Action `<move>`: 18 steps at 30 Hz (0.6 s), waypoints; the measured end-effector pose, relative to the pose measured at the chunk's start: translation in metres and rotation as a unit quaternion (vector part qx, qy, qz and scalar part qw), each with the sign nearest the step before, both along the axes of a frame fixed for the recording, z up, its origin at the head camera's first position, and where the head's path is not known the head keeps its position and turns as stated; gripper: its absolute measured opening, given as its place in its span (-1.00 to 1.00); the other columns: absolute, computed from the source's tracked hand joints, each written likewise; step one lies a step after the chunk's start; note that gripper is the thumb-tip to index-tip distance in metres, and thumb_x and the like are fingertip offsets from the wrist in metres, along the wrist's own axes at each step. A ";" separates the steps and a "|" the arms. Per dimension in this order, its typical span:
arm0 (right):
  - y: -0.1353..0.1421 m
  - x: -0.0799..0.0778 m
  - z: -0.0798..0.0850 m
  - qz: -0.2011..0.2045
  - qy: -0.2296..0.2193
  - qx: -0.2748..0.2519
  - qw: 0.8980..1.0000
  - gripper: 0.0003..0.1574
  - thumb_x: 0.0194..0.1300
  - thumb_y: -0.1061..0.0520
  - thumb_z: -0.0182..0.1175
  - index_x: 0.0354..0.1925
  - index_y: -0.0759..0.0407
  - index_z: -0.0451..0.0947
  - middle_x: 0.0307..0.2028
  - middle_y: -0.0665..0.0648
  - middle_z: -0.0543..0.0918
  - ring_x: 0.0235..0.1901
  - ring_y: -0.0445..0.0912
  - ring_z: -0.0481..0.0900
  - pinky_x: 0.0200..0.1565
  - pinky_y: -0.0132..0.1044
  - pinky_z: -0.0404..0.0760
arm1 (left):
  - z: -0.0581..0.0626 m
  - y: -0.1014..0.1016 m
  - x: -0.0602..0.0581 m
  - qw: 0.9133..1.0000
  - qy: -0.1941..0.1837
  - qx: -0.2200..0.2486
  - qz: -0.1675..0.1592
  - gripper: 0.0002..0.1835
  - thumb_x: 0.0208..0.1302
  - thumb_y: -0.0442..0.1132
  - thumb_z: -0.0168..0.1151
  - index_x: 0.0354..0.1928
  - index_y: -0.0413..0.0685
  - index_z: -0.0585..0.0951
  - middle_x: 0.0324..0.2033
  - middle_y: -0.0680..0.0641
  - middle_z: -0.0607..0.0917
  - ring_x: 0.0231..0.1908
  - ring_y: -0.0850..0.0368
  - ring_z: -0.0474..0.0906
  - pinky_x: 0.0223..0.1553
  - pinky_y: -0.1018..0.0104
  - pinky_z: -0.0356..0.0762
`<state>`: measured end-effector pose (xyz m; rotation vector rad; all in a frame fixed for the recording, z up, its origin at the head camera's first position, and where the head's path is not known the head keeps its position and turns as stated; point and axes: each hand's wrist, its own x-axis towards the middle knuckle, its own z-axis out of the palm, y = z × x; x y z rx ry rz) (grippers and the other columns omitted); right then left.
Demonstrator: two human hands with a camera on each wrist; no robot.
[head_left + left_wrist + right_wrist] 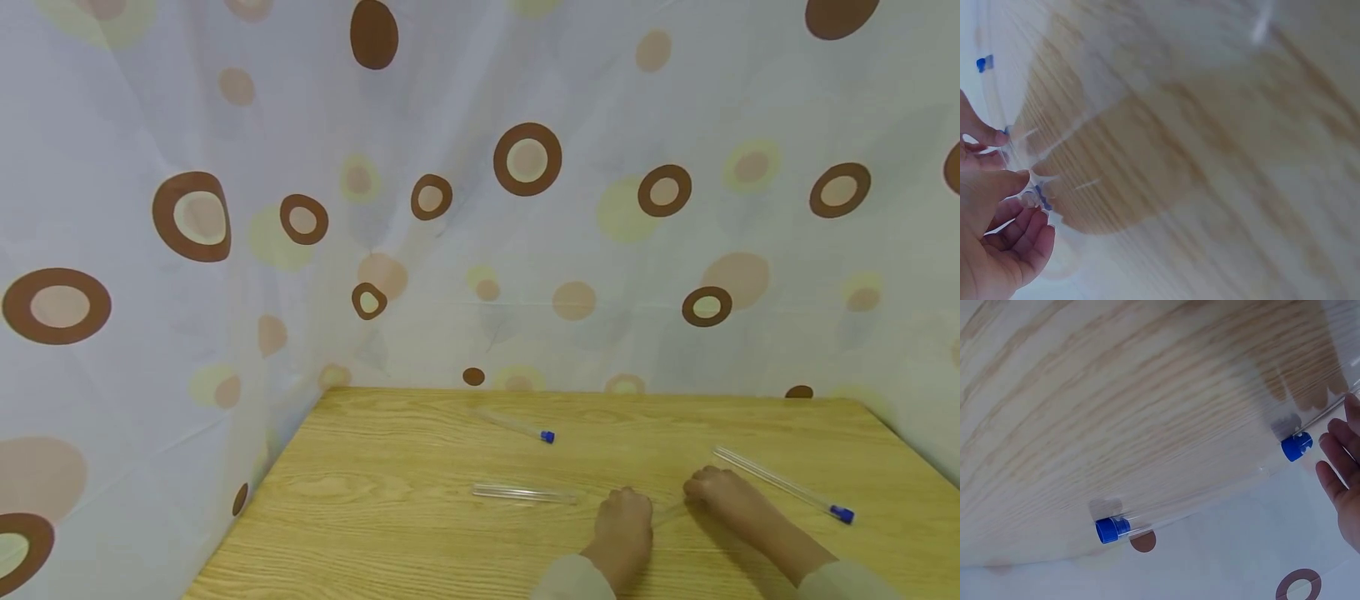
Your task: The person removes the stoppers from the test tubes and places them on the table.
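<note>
In the middle of my work, a clear test tube [666, 512] spans the gap between my two hands, low over the table. My left hand [624, 529] pinches its near end; a blue bit [1042, 196] shows at those fingertips in the left wrist view. My right hand [727, 500] grips the other end, its fingers curled down. The right wrist view shows a blue cap [1297, 447] just beyond the right fingers. Beside the right hand lies a clear tube with a blue cap [842, 513].
Left of my hands, a clear tube [521, 493] lies flat on the wooden table [360, 517]. Farther back is another clear tube with a blue cap [547, 436]. A dotted curtain [450, 333] hangs along the back and left edges.
</note>
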<state>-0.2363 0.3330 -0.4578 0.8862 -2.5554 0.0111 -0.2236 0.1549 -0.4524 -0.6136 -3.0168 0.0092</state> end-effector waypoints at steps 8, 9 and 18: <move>-0.002 0.006 0.003 0.013 -0.031 -0.011 0.999 -0.70 -0.23 0.43 0.35 -0.52 0.11 0.55 -0.55 -0.03 0.60 -0.53 -0.20 0.53 -0.49 -0.41 0.54 | 0.004 -0.014 -0.001 0.999 0.018 0.008 -0.025 -0.97 0.12 -0.19 0.28 -0.39 0.16 0.65 -0.48 0.14 0.56 -0.40 0.33 0.50 -0.42 0.55 0.49; -0.003 0.007 0.003 0.010 -0.027 -0.009 1.000 -0.70 -0.23 0.43 0.36 -0.51 0.12 0.55 -0.54 -0.02 0.60 -0.52 -0.18 0.54 -0.48 -0.41 0.55 | 0.006 -0.016 -0.001 0.999 0.013 0.007 -0.029 -0.97 0.14 -0.19 0.26 -0.38 0.15 0.65 -0.48 0.14 0.56 -0.40 0.33 0.49 -0.42 0.55 0.49; -0.008 0.013 -0.001 0.044 0.011 -0.030 0.999 -0.71 -0.31 0.37 0.39 -0.52 0.14 0.55 -0.55 -0.02 0.56 -0.55 -0.21 0.48 -0.52 -0.46 0.51 | 0.011 -0.028 -0.002 0.998 0.001 -0.015 -0.057 -0.92 0.17 -0.09 0.24 -0.36 0.12 0.65 -0.44 0.16 0.55 -0.39 0.34 0.48 -0.37 0.57 0.48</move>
